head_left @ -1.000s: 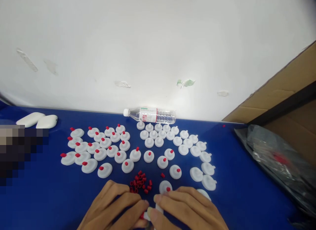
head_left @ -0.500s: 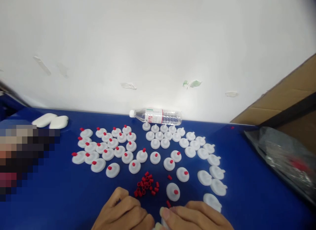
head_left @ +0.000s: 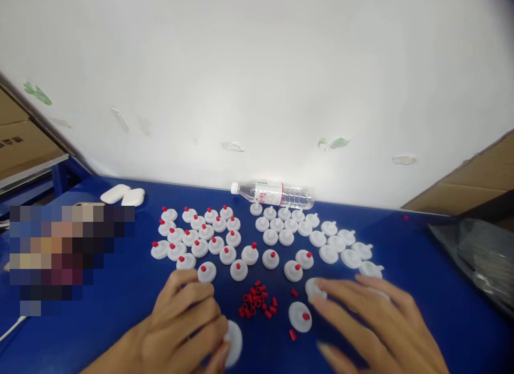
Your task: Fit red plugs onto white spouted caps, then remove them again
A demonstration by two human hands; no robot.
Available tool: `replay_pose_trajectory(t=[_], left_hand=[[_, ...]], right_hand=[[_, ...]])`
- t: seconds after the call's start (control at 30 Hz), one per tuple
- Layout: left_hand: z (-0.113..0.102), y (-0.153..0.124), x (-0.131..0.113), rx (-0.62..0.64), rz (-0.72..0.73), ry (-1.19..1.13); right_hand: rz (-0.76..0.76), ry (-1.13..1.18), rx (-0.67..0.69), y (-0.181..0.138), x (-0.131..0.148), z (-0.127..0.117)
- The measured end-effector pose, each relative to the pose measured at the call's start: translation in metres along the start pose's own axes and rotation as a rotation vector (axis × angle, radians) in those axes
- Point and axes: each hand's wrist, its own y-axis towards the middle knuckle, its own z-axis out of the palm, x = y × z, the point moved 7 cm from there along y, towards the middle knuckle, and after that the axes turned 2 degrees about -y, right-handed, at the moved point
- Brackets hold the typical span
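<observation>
Landmark: heap of red caps [head_left: 257,299], loose, on blue table [head_left: 421,309].

Left hand [head_left: 184,323]: nearer than the heap and to its left; fingers closed on the edge of one white disc [head_left: 235,346], held tilted, just nearer than the heap.

Right hand [head_left: 369,320]: right of the heap, blurred; fingers spread, thumb well apart. Fingertips lie over a second disc [head_left: 311,288]; contact cannot be told.

Red-tipped disc [head_left: 299,312]: right of the heap, between it and the right hand.

Red-tipped discs [head_left: 199,249]: many, mostly beyond the heap to the left.

Plain-stemmed discs [head_left: 286,237]: grouped beyond the heap to the right.

Clear bottle [head_left: 297,197]: on its side, far beyond the heap; white cap. Label [head_left: 267,193]: white, green and red print, red character not surely legible.

Cardboard box [head_left: 24,149]: far left beyond the heap; dark printing, unreadable.
</observation>
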Motion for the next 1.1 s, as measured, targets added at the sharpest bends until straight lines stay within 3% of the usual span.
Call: replay_pose_trajectory(t=[0.13, 0.27, 0.43, 0.67, 0.87, 1.0, 1.1], left_hand=[[0.001, 0.028, 0.018, 0.003, 0.073, -0.127], [0.019, 0.029, 0.024, 0.084, 0.067, -0.177], [0.027, 0.025, 0.024, 0.181, 0.037, -0.202], [0.017, 0.027, 0.021, 0.146, 0.006, -0.275], [0.021, 0.016, 0.001, 0.131, 0.134, -0.299], [0.035, 0.008, -0.01, 0.219, 0.237, -0.205], [0.042, 0.007, -0.012, 0.284, 0.231, -0.187]], right_hand=[[0.148, -0.138, -0.004, 0.004, -0.035, 0.003], [0.302, -0.226, 0.155, -0.002, -0.059, 0.02], [0.306, -0.196, 0.342, -0.009, -0.065, 0.04], [0.301, -0.166, 0.394, -0.01, -0.058, 0.042], [0.285, -0.105, 0.239, -0.002, -0.057, 0.025], [0.192, -0.036, 0.017, 0.007, -0.045, 0.003], [0.126, 0.014, -0.068, 0.009, -0.032, -0.004]])
